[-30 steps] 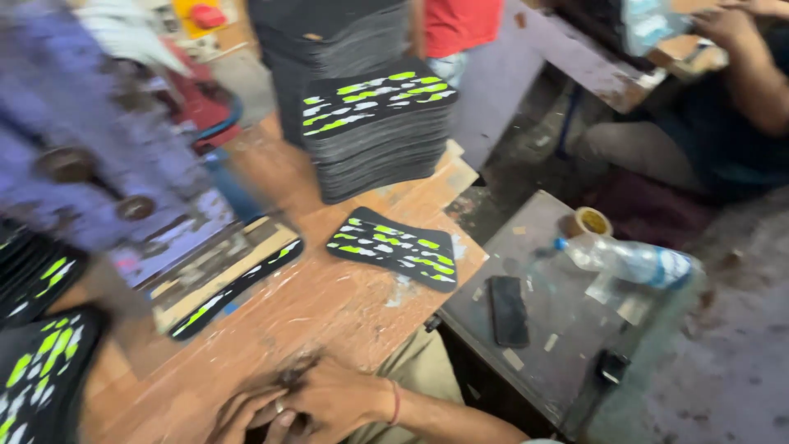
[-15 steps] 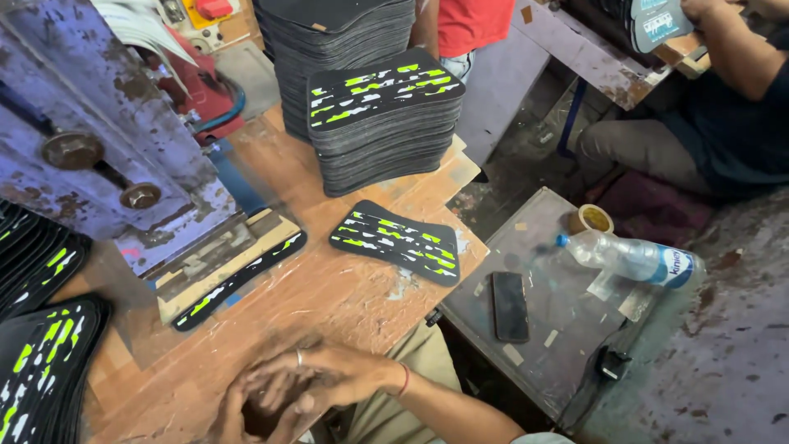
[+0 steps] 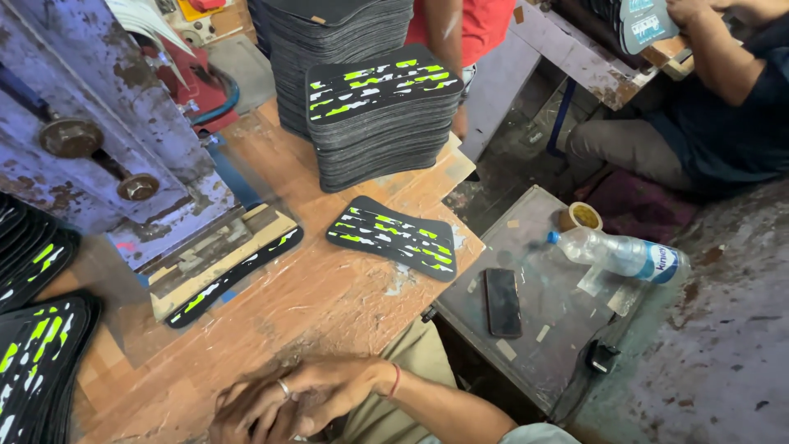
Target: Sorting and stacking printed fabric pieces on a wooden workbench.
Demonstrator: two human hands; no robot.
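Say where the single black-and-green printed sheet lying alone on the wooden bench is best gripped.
Pinch the single printed sheet at its right end, probably from the right: it lies flat, and that end sits by the wooden bench edge, giving fingers room underneath.

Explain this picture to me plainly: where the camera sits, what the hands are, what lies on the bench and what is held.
The camera sits on a worker's head and looks down. Near the bottom edge the right hand, wearing a ring, lies over the left hand on the wooden bench; what they hold, if anything, cannot be made out. One black panel with green and white marks lies alone, and a tall stack of them stands behind. At left is a worn purple press. A low side table carries a phone and a plastic bottle. Other people work nearby.
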